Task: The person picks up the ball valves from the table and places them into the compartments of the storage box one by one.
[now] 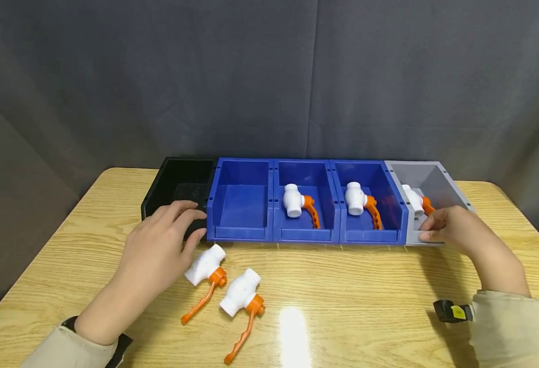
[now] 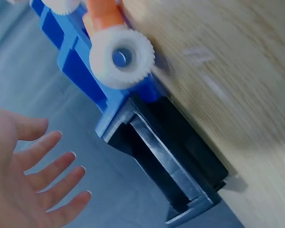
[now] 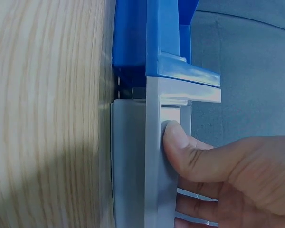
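Note:
My left hand (image 1: pixel 159 245) hovers beside the black bin (image 1: pixel 151 204), fingers spread and gently bent, holding nothing. Two white ball valves lie on the table near it: one valve (image 1: pixel 205 266) close to the thumb, the other valve (image 1: pixel 241 292) nearer me, both with orange handles. My right hand (image 1: pixel 458 230) reaches over the front of the grey bin (image 1: pixel 448 189). In the right wrist view its thumb (image 3: pixel 178 137) is at the bin's front lip. A white valve (image 1: pixel 414 200) lies inside, its orange handle partly behind the hand; whether the fingers hold it is hidden.
Three blue bins stand in a row between the black and grey ones. The middle blue bin holds a valve (image 1: pixel 293 200), and the right blue bin a valve (image 1: pixel 355 198); the left blue bin (image 1: pixel 241 204) has a bare floor. A dark curtain (image 1: pixel 269 76) hangs behind the table.

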The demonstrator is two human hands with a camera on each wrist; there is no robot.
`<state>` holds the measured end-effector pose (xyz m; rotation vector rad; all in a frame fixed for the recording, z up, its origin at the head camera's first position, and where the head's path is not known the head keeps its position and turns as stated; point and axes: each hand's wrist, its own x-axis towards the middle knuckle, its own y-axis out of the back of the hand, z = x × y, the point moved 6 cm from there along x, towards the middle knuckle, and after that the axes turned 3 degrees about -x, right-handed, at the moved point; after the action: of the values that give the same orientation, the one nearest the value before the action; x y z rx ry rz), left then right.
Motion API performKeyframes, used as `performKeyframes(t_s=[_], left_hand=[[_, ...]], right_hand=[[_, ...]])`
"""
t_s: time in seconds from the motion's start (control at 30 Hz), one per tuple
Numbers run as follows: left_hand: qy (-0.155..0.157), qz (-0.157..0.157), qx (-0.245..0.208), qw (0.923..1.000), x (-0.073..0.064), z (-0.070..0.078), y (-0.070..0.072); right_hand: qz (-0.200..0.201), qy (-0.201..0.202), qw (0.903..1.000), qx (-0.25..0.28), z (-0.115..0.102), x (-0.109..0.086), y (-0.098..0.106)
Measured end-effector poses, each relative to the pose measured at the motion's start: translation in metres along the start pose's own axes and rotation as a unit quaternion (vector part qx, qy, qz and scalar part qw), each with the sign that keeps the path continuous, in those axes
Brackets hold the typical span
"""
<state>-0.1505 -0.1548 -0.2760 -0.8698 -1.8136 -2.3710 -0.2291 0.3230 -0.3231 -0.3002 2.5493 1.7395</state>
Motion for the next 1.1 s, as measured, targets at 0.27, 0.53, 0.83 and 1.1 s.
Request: performKeyframes(t_s=[0.27,0.53,0.83,1.1], left_hand=[[-0.067,-0.021,0.014,0.9975,-0.015,0.015,0.002],[-0.154,-0.011,0.004,0.9881,-0.026,0.028,-0.003],[-0.250,-0.024,-0.003,0.9679,-0.026,0.051,-0.013],[-0.310,-0.034,0.005,0.9503,-0.027,0.064,-0.021]], right_hand=[[-0.003,0.000,1.0000,0.000,-0.002,0.000,-0.002],[-0.005,0.002,1.0000,-0.002,-0.004,0.000,-0.003],[0.000,0.012,0.9999,-0.006,-0.003,-0.001,-0.001],[-0.005,-0.002,1.0000,-0.007,-0.002,0.000,0.000]])
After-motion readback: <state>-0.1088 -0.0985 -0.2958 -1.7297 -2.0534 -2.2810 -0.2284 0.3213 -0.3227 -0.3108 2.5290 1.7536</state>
